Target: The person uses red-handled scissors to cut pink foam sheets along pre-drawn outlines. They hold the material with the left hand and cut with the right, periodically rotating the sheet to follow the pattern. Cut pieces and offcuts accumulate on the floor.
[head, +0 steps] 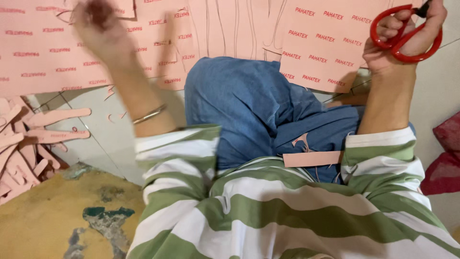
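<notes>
My right hand (407, 33) at the top right grips red-handled scissors (405, 36), fingers through the loops; the blades are out of view. My left hand (98, 21), blurred at the top left, rests on a large pink sheet (48, 52) marked with drawn outlines; whether it pinches the sheet is unclear. A thin metal bangle (149, 114) circles my left wrist. A second pink sheet (321, 43) lies ahead of my blue-jeaned knee (239, 96). A small pink strip (312, 158) rests on my lap.
A heap of cut pink shapes (28, 144) lies at the left on the pale tiled floor (96, 144). Yellow, chipped flooring (57, 216) fills the lower left. Dark red cloth (445, 158) sits at the right edge.
</notes>
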